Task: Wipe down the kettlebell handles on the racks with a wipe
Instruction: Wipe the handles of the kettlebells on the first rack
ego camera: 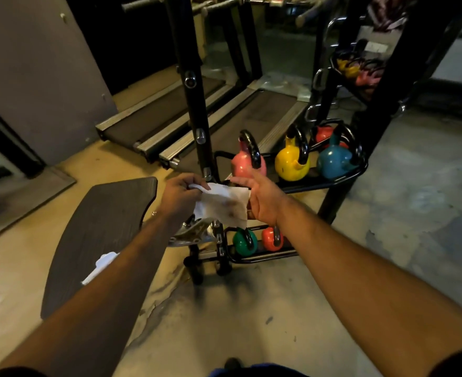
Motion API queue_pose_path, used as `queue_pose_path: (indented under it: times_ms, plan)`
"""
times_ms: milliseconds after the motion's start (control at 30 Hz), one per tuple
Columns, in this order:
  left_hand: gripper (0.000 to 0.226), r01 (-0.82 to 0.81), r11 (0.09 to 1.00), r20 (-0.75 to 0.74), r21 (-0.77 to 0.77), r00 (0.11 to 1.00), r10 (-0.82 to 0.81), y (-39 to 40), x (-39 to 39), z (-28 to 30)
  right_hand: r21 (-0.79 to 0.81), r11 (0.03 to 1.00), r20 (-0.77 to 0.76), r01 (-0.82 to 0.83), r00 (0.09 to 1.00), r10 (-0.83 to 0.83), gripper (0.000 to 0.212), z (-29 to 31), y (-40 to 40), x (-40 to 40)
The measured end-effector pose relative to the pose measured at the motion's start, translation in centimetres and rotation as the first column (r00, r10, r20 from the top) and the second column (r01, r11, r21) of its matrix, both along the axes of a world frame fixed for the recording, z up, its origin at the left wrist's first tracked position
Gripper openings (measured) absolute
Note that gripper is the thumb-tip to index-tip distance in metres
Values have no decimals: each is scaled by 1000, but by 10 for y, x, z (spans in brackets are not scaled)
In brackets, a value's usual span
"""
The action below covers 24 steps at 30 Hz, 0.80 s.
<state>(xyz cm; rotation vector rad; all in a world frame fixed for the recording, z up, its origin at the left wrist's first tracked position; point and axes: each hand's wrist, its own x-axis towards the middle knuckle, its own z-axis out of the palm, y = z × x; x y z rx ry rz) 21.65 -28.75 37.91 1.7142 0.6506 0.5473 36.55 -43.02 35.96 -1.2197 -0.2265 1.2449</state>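
both hands hold a white wipe (225, 204) up in the air. the left hand (179, 195) pinches its top corner, and the right hand (262, 198) grips its other edge. just behind sit the pink kettlebell (244, 163), yellow kettlebell (292, 163) and blue kettlebell (334, 160) on a black rack (330, 182).

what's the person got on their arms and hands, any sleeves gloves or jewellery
Both forearms are bare right down to the hands, with no gloves. The left hand has a thin, pale, shiny band at its wrist, probably a bracelet; it is too small to make out further. The right hand shows nothing at the wrist. Dark sleeve edges sit high up, at the bottom corners of the view.
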Motion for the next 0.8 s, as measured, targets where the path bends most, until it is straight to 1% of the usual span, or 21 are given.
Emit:
queue_pose_path:
  times_ms: [33,67,100,167,200,267,300,333,367,433,500,533,600,667,733,800]
  plan:
    - [27,23,1000,12,-5,1000,-22,2,2,0,-25,1000,83,12,997,-9,31,2,3,0]
    - [32,45,999,21,-20,999,-45,4,5,0,-35,999,168,37,985,-30,19,3,5,1]
    - [37,63,997,23,-46,998,-62,7,8,-1,-37,997,258,74,964,-62,23,1,8,4]
    - [33,116,985,15,-131,993,-115,11,13,-3,1,990,383,140,915,-130,36,-1,9,10]
    - [33,158,962,18,-222,987,-158,13,15,-3,18,986,432,164,888,-155,39,0,8,13]
    - [50,209,869,30,-448,975,-219,13,19,-5,39,983,494,178,852,-174,38,6,2,18]
    - [54,225,831,24,-510,969,-247,11,22,-6,49,983,501,176,847,-176,36,9,-2,21]
    - [52,241,817,8,-524,961,-278,7,27,-7,58,984,501,167,848,-173,35,12,-6,25]
    - [47,249,821,-22,-513,953,-303,1,33,-7,62,986,495,152,854,-163,34,13,-10,30]
    - [39,225,850,-53,-477,958,-283,-8,50,-8,68,991,492,113,860,-132,32,16,-16,41]
    - [35,191,863,-26,-468,973,-230,-15,69,-7,54,995,498,86,861,-102,32,17,-22,56]
    - [37,200,857,-8,-474,973,-231,-16,79,-7,48,996,500,78,861,-92,33,17,-25,64]
    - [42,269,832,20,-485,955,-297,-21,98,-7,49,997,495,62,866,-78,32,19,-32,81]
    - [31,297,805,41,-513,946,-323,-30,117,-7,50,997,481,64,873,-80,31,23,-40,99]
    - [21,262,810,49,-524,959,-279,-40,137,-5,27,995,483,98,870,-99,28,25,-49,119]
    - [17,209,856,53,-473,977,-209,-47,156,-6,-12,992,483,124,870,-103,27,20,-55,140]
